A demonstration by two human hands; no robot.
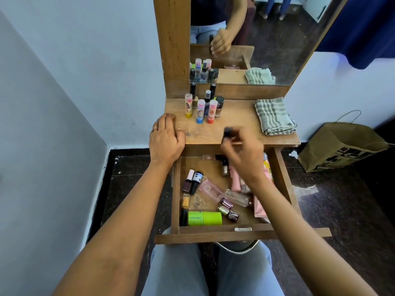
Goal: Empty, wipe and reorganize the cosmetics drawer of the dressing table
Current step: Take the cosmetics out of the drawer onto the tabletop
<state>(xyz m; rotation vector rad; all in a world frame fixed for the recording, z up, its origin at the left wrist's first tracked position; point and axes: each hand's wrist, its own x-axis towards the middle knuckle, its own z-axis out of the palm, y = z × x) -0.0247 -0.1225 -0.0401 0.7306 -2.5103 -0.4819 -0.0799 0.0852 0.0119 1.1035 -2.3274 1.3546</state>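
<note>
Left hand [165, 137]: is lying flat with relaxed fingers on the front left corner of the bench [237, 113], holding nothing; it seems to be steadying the person's lean.
Right hand [241, 150]: is pinching a small dark item [227, 132] in its fingertips at the centre of the frame, over the bench's front edge; blur is hiding what the item is.
Drawer [175, 199]: is standing pulled out in the lower centre, directly beneath both forearms, with nail polish bottles [191, 182], a green tube [204, 218], glass bottles [234, 197] and pink tubes lying loose inside.
Standing group [203, 105]: tubes and bottles are standing upright at the bench's back left, just above the left hand, probably parked there so the drawer can be cleared.
Striped cloth [274, 116]: is lying folded at the right of the bench, well apart from both hands, likely waiting for the wiping.
Progress: the emptying is looking partly done; the wiping is not yet beginning.
</note>
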